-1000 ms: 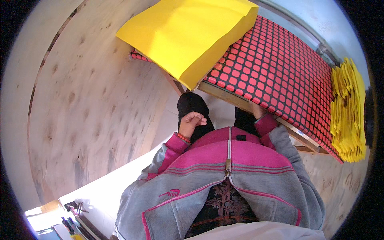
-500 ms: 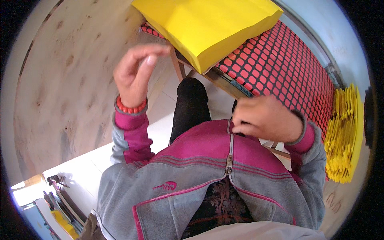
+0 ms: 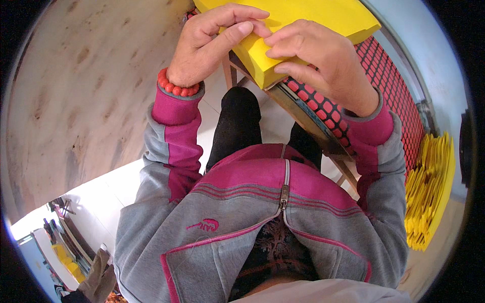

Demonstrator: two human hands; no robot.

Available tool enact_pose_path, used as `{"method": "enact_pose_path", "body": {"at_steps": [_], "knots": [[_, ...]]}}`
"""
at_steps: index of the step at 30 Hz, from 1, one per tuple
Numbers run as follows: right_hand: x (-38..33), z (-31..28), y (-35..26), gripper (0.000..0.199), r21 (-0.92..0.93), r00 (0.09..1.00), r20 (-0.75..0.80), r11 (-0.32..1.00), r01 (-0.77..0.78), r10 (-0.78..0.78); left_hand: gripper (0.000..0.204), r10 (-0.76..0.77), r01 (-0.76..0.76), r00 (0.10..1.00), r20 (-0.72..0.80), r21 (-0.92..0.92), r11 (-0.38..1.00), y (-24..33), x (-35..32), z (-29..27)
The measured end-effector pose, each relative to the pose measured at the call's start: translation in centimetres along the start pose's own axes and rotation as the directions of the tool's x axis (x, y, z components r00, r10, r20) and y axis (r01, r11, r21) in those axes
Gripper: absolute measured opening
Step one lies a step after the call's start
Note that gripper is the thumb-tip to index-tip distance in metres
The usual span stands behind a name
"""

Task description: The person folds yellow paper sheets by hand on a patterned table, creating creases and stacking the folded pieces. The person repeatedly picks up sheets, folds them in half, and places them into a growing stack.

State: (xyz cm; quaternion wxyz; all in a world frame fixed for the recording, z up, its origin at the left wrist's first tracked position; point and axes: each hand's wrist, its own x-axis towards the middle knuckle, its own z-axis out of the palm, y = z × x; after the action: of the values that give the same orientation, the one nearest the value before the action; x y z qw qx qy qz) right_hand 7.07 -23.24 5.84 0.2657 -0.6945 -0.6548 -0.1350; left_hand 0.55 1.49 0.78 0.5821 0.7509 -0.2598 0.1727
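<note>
A large, thick yellow paper piece [image 3: 331, 14] with folded sides lies at the top of the view, its near corner pointing toward me. Whether it is a bag or a stack, I cannot tell. My left hand [image 3: 209, 43], with a red bead bracelet [image 3: 177, 90] at the wrist, is over its left edge, fingers stretched and thumb apart. Over the near corner is my right hand [image 3: 318, 58], its fingers loosely bent and the thumb apart. The fingertips of both hands almost meet above the yellow surface. Nothing shows held in either hand.
Red-and-black patterned cloth [image 3: 386, 76] covers the wooden-edged table beneath the yellow piece. Many folded yellow paper pieces [image 3: 427, 192] are stacked at the right. A big wooden board [image 3: 86, 111] fills the left. My legs [image 3: 235, 126] are below the table edge.
Both my hands have moved up to the yellow piece, the left one rightward as well. My right hand has left the front of my jacket and its fingers have spread.
</note>
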Motion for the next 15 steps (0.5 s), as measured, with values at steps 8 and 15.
{"method": "enact_pose_path", "body": {"at_steps": [8, 15], "knots": [[0.0, 1.1, -0.3, 0.019, -0.097, 0.998, -0.059, 0.995, -0.006, 0.000, 0.032, 0.020, -0.019, 0.999, -0.029, 0.057, 0.998, -0.6, -0.7, 0.1], [-0.2, 1.3, 0.0, 0.010, -0.024, 0.994, -0.105, 1.000, -0.020, 0.017, 0.028, 0.048, -0.048, 0.999, -0.001, 0.029, 0.998, -0.3, -1.2, -0.2]]}}
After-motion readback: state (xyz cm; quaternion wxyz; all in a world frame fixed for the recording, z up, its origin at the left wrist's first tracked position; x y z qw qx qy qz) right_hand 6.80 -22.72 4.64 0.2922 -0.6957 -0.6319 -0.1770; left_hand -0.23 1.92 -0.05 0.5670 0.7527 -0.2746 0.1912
